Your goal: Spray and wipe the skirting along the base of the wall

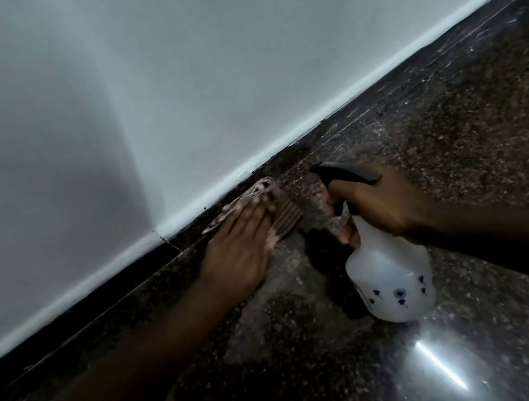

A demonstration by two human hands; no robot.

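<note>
The dark speckled stone skirting [341, 125] runs diagonally along the foot of the white wall [167, 77], from lower left to upper right. My left hand [238, 242] lies flat with straight fingers on a pinkish ribbed cloth [278, 212], pressing it against the skirting and the floor edge. Just to the right, my right hand [377, 199] grips the black trigger head of a white spray bottle [393, 277] with small dark flower prints. The bottle is upright at the floor, its nozzle pointing left toward the skirting.
Polished dark granite floor [455, 142] fills the lower right, with a bright light glare [442, 366] on it. A thin crack crosses the wall's base [163, 239] left of the cloth.
</note>
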